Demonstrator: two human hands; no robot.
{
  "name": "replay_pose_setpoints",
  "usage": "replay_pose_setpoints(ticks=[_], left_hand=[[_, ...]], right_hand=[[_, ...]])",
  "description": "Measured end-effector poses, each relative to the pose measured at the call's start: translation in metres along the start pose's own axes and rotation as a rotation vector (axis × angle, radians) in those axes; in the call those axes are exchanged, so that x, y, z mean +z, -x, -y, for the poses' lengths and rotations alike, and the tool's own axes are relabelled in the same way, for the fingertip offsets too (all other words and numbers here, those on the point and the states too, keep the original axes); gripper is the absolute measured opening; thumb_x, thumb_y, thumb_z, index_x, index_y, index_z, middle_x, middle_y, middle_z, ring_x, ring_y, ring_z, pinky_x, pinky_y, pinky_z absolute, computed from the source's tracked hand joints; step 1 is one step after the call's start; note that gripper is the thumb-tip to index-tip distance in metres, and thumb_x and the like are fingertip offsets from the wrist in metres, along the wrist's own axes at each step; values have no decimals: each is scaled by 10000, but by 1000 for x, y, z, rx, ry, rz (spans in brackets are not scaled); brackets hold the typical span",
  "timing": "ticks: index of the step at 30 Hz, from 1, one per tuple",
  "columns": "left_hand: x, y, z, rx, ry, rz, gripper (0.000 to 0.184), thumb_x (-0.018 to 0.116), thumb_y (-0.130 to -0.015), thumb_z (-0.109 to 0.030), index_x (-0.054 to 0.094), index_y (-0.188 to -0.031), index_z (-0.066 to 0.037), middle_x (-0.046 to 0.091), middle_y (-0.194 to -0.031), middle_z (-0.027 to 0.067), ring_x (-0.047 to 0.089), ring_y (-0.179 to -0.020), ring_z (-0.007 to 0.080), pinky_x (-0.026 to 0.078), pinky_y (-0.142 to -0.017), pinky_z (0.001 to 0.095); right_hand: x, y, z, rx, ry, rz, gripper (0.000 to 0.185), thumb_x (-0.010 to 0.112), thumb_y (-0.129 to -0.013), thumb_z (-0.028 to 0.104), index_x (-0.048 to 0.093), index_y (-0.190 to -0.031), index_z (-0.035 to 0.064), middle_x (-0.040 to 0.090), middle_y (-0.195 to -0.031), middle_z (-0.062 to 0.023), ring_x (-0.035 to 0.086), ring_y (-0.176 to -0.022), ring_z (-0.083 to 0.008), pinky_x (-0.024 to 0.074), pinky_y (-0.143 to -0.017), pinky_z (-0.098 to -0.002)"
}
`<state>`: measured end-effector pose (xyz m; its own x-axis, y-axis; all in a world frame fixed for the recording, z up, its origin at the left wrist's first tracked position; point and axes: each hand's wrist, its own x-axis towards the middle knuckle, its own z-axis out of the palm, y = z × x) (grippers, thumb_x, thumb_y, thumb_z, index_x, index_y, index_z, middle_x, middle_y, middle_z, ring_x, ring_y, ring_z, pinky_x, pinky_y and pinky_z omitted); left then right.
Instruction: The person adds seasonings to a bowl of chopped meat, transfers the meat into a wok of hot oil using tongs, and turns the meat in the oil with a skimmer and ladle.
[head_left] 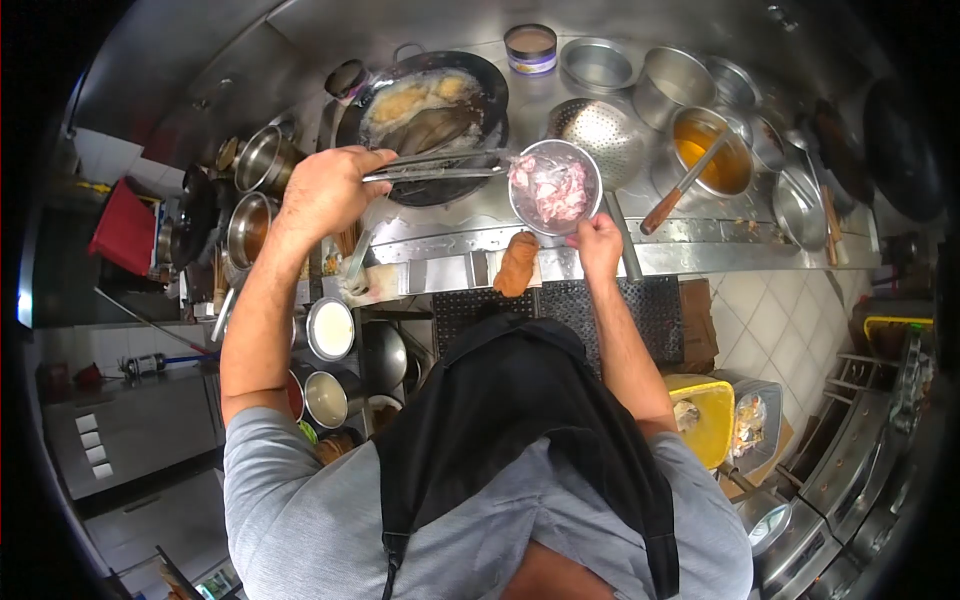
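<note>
Can (532, 62) with white-and-purple label (533, 68), beyond the right hand (599, 246): print too small; we read no text anywhere.

Shirt (300, 510) — heathered grey, soft fabric, creased at the back; short sleeves (262, 435) ending near the elbows. Apron (510, 390) — plain black, broad, loosely folded; two narrow black straps (662, 555) lie over the shirt, the left bearing a small dark fastening, detail unclear. Hands (325, 190) and forearms (265, 320) bare.
</note>
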<state>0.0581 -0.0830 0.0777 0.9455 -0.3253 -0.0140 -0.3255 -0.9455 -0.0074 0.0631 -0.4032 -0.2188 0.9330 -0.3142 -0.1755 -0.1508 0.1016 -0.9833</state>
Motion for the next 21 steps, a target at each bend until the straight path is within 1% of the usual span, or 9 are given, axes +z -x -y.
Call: replay_pose_setpoints(ticks=[4,7,10,11,14,16,20,21], left_hand=[[-21,-1,17,-79,-3,-44,380,747,-829,-226,693,-1196,-145,697,-1129,118,668,-1007,314,538,-861,395],[-24,-13,47,-137,4,-73,381,740,-833,-239,691,-1200,-148,693,-1136,127,659,-1025,329,525,-865,410],[-18,-40,80,-244,-83,-54,380,719,-846,-265,687,-1211,-162,689,-1140,133,653,-1041,336,518,-870,421],[-10,-52,95,-248,-119,-62,406,697,-858,-326,671,-1250,-225,702,-1108,126,664,-1024,328,526,-886,437],[25,-100,136,-374,-131,9,413,664,-880,-348,649,-1279,-244,694,-1153,122,660,-1061,318,523,-914,440],[63,-134,162,-440,-129,41,420,640,-893,-364,634,-1297,-247,676,-1204,118,645,-1103,313,518,-933,437],[137,-163,183,-585,-53,73,502,622,-901,-433,576,-1366,-250,625,-1310,101,601,-1192,293,479,-999,423],[150,-165,185,-642,-2,84,509,610,-906,-451,561,-1379,-270,602,-1348,93,580,-1226,285,470,-1010,420]], right_hand=[[12,-3,-2,58,-61,-4,214,600,-885,98,536,-701,9,608,-600,-75,632,-530,-141,517,-481,-281],[15,-3,-4,67,-106,-15,204,599,-886,81,532,-708,8,595,-629,-76,632,-550,-151,552,-500,-293],[14,2,-4,91,-132,-37,201,595,-889,73,521,-711,12,580,-657,-72,621,-566,-150,575,-519,-301],[11,4,-5,93,-129,-48,202,597,-889,74,519,-713,14,580,-663,-71,619,-567,-149,578,-524,-301],[7,10,-1,115,-120,-74,198,595,-895,68,513,-719,30,580,-680,-66,613,-574,-145,591,-554,-305],[4,12,-1,114,-110,-86,197,596,-900,66,505,-725,54,579,-678,-59,616,-580,-149,597,-578,-316],[3,20,10,125,-75,-117,211,594,-899,57,497,-711,57,567,-674,-52,607,-579,-141,605,-588,-316],[2,20,10,123,-83,-117,211,594,-900,57,498,-711,58,568,-675,-51,608,-580,-141,605,-589,-316]])
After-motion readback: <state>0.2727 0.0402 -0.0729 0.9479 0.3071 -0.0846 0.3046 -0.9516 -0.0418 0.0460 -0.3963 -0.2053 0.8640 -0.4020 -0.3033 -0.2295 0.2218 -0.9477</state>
